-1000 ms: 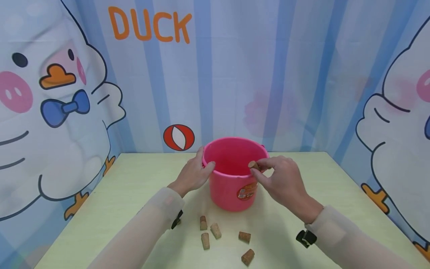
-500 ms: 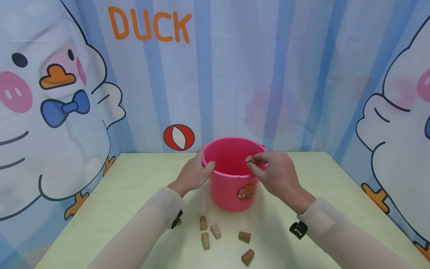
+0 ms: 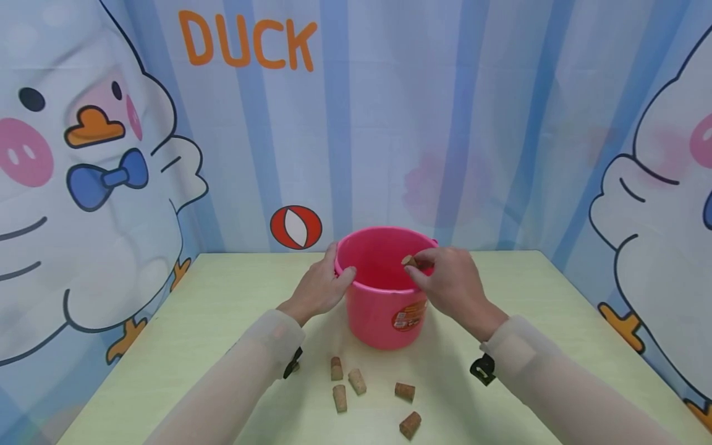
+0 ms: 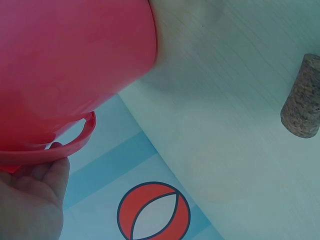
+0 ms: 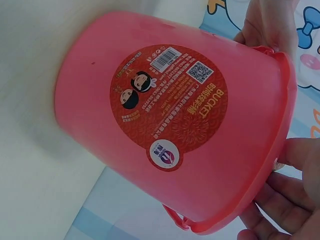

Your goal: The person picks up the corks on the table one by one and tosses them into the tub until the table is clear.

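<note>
A pink bucket [image 3: 384, 318] stands upright on the table, a round red label on its side. My left hand [image 3: 319, 287] grips its rim at the left, thumb over the edge; in the left wrist view the fingers [image 4: 56, 175] lie under the rim by the handle. Over the bucket's right rim, my right hand [image 3: 453, 284] pinches a cork [image 3: 408, 261] between thumb and fingers, above the opening. The right wrist view shows that hand [image 5: 292, 195] beside the rim, the cork mostly hidden. The bucket's floor is out of sight.
In front of the bucket lie several loose corks, among them a pale cork [image 3: 357, 382] and a darker cork [image 3: 410, 426]. The pale table [image 3: 233, 296] meets a printed curtain [image 3: 389, 123] at its back edge.
My right hand has moved left and slightly up with the cork, from the bucket's right rim to farther over the opening. My left hand and the bucket have stayed put.
</note>
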`<state>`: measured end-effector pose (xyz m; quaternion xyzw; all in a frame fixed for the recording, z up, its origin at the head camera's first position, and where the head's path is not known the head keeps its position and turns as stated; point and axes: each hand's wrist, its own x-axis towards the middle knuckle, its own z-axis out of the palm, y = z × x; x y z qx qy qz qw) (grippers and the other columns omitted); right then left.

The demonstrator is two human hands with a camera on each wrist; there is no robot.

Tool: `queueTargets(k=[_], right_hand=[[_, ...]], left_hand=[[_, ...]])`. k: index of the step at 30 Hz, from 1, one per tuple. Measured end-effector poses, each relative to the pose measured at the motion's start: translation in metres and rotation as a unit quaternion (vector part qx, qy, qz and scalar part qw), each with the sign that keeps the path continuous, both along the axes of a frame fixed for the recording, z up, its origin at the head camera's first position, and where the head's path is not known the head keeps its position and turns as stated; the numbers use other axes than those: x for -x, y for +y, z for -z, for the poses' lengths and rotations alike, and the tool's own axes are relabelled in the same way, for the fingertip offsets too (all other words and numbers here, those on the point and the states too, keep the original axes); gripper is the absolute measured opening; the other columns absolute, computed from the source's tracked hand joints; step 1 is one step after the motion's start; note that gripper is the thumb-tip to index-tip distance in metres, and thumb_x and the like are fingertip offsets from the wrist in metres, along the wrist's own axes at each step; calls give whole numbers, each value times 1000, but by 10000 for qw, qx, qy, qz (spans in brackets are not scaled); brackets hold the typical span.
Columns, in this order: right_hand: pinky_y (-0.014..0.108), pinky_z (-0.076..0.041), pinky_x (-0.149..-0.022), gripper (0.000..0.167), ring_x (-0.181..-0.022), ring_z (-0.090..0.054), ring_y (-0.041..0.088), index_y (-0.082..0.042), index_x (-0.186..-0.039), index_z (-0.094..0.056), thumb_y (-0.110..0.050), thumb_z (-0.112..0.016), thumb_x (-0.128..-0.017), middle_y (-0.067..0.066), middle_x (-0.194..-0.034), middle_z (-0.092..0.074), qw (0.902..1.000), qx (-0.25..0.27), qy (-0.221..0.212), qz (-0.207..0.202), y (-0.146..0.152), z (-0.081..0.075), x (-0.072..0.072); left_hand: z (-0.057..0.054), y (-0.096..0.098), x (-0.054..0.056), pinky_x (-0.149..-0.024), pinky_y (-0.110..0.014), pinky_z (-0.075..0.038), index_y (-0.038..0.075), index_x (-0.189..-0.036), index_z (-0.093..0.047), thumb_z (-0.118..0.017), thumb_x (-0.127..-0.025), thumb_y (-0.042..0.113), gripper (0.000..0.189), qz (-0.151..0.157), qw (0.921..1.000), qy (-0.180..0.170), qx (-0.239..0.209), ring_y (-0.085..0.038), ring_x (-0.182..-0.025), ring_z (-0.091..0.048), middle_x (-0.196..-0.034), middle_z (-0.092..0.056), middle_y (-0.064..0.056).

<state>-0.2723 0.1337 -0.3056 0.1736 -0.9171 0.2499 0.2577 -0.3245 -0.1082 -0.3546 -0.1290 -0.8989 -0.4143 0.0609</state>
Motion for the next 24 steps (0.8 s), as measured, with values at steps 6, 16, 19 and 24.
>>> queueTargets(k=[6,16,19,24], right_hand=[[36,-61,-67,30,-78,-71,24,-3,-109,-79,-21,-85,-85,9,-92,-77,9994,-147,-284,95,-2,1,4],[37,-62,-67,39,-74,-70,25,0,-115,-76,-23,-84,-85,12,-93,-76,9988,-222,-391,215,-3,3,2],[36,-61,-65,38,-69,-68,22,0,-115,-76,-23,-84,-85,11,-91,-76,9991,-211,-310,174,-3,3,1],[35,-61,-64,39,-69,-67,21,0,-114,-76,-24,-84,-85,11,-90,-76,9997,-167,-162,114,-1,3,-2]], left_hand=[[0,0,0,-82,-37,-61,19,-160,-23,-66,-95,34,79,6,10000,-5,-15,-22,-115,-56,-138,-54,-1],[2,-1,1,-81,-35,-61,19,-159,-24,-65,-96,34,77,26,10000,-6,-32,-21,-112,-57,-136,-55,0],[1,-1,1,-81,-36,-61,19,-160,-24,-66,-96,33,78,17,10000,-3,-63,-21,-113,-57,-137,-55,0],[1,0,1,-81,-36,-61,19,-160,-23,-65,-96,32,78,11,10000,-4,-54,-21,-113,-57,-136,-55,-1]])
